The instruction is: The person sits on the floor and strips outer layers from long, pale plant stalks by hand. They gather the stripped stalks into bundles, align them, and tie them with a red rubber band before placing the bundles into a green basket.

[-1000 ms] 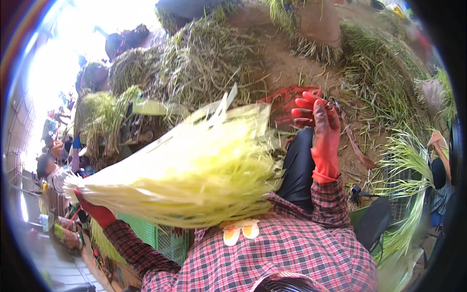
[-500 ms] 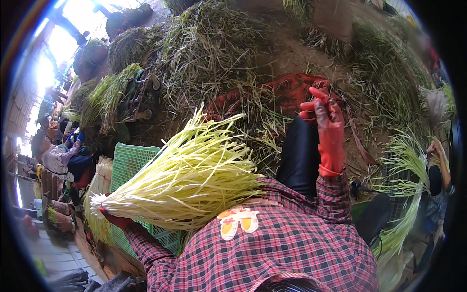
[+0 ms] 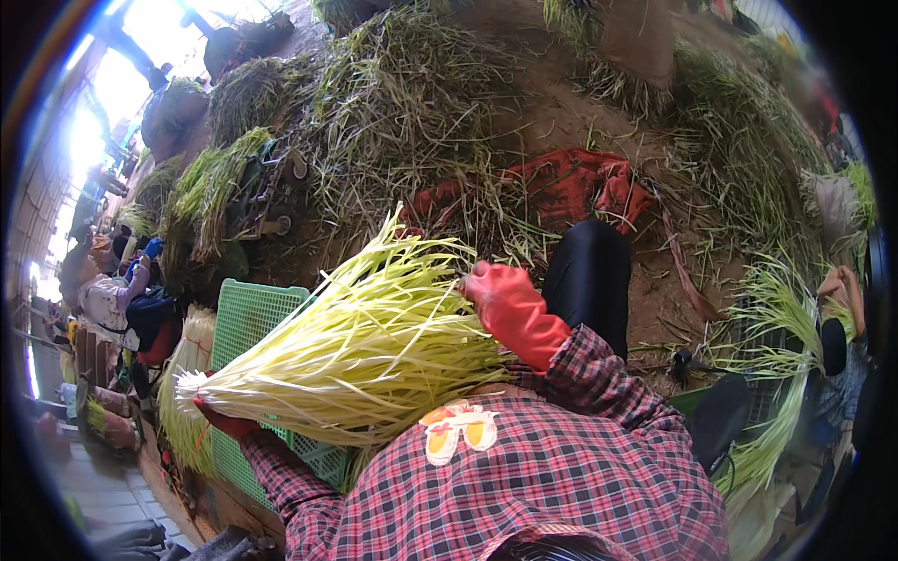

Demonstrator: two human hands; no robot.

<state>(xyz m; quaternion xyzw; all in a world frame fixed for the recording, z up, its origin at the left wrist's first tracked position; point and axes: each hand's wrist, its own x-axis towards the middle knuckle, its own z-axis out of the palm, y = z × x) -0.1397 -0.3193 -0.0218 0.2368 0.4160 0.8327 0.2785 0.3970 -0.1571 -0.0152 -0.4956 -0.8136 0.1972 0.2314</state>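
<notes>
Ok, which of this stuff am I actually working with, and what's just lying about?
In hand:
pale yellow-green stalk bundle
left hand under its cut end
right hand on its leafy end

Lying about:
green crate
red cloth
heaped greens

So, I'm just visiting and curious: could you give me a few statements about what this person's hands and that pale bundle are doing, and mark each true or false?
1. Both hands wear red gloves. True: the left hand and right hand are both gloved in red.
2. The left hand grips the bundle of pale yellow stalks at its cut end. True.
3. The right hand hangs away from the bundle. False: it rests against the bundle's leafy side.
4. The crate beneath the bundle is blue. False: it is green.
5. The person's sleeves are plaid. True.
</notes>
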